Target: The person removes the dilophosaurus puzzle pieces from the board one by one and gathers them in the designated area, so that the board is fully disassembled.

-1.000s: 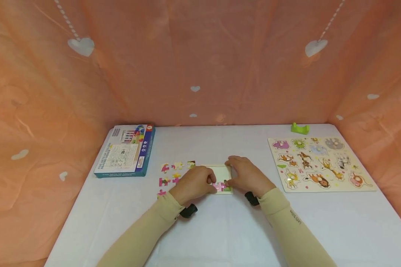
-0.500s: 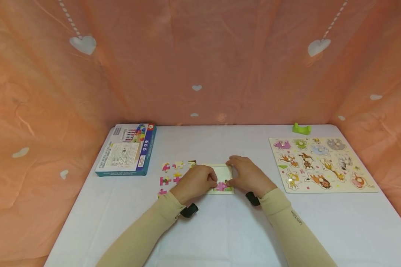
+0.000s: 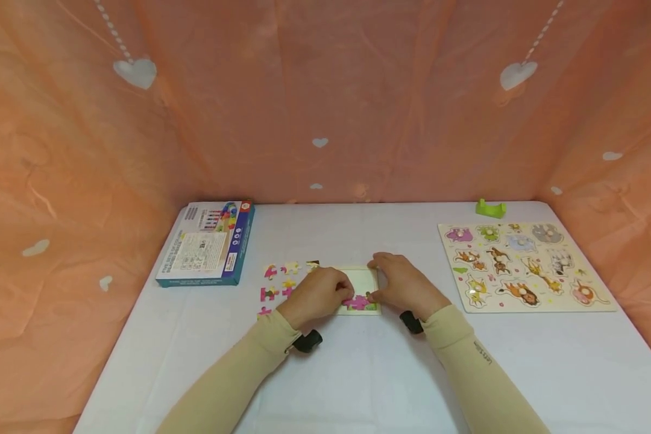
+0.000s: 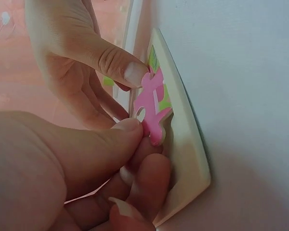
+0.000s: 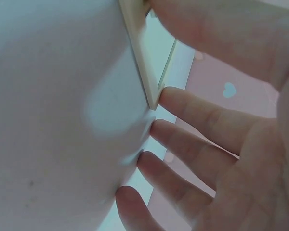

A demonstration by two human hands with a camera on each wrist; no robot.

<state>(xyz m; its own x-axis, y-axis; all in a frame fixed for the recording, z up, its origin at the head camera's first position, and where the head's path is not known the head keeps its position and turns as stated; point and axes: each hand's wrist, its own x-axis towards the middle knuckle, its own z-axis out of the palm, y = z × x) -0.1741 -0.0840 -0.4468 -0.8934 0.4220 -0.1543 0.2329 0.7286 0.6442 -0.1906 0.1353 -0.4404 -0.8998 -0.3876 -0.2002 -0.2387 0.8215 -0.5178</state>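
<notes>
My left hand (image 3: 317, 293) pinches a pink jigsaw piece (image 4: 155, 126) between thumb and forefinger, over the near side of a shallow wooden puzzle tray (image 4: 188, 144). That piece lies against other pink and green pieces in the tray's near right corner. At the tray's right side is my right hand (image 3: 407, 286), its thumb on the pieces there. In the right wrist view, its fingers (image 5: 202, 113) are spread and fairly straight, the forefinger touching the tray's far corner. Bare pale tray bottom shows behind the pieces. My left hand hides the tray's left part.
Several loose jigsaw pieces (image 3: 269, 294) lie left of the tray, some behind my left hand. A boxed game (image 3: 206, 244) stands at the back left. On the right are an animal peg puzzle board (image 3: 526, 268) and a green plastic piece (image 3: 490, 209).
The pink piece in my left hand has shifted slightly right, closing up against the corner pieces. My right hand has stayed at the tray's right side.
</notes>
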